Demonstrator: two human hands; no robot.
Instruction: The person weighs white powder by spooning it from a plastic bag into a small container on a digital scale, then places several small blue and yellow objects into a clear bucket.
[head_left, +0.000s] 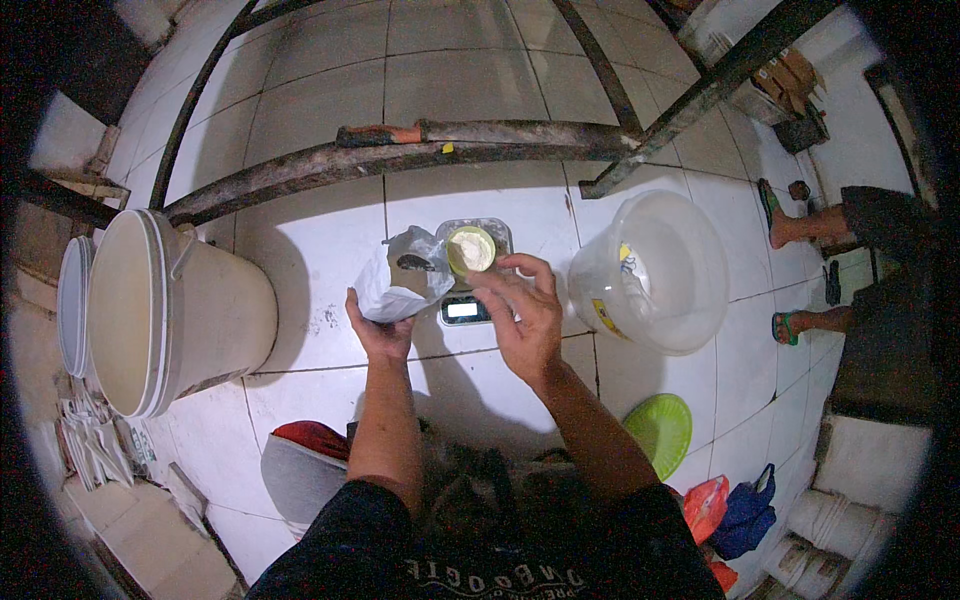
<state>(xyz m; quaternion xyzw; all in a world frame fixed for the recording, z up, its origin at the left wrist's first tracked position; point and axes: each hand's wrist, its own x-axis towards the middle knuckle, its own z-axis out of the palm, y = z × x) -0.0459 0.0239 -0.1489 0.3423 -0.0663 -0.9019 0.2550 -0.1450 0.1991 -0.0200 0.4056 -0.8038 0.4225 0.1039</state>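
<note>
My left hand (384, 335) grips a white pouch (396, 296) from below and its left side. The pouch's mouth gapes, showing a grey inside with a dark patch. Beside it, a small green cup (493, 262) with pale powder (472, 250) rests on a digital kitchen scale (504, 231), whose display (461, 310) is lit. My right hand (525, 315) hovers over the scale's right side, its curled fingertips at the cup's lower rim. Whether those fingers hold the rim or something small is unclear.
Large white lidded buckets (202, 307) stand left. A translucent plastic tub (675, 285) sits right, a green plastic basket or plate (664, 435) below it. An orange-handled tool (382, 136) lies on the frame's crossbar (510, 152). Another person's sandalled feet (787, 328) are far right.
</note>
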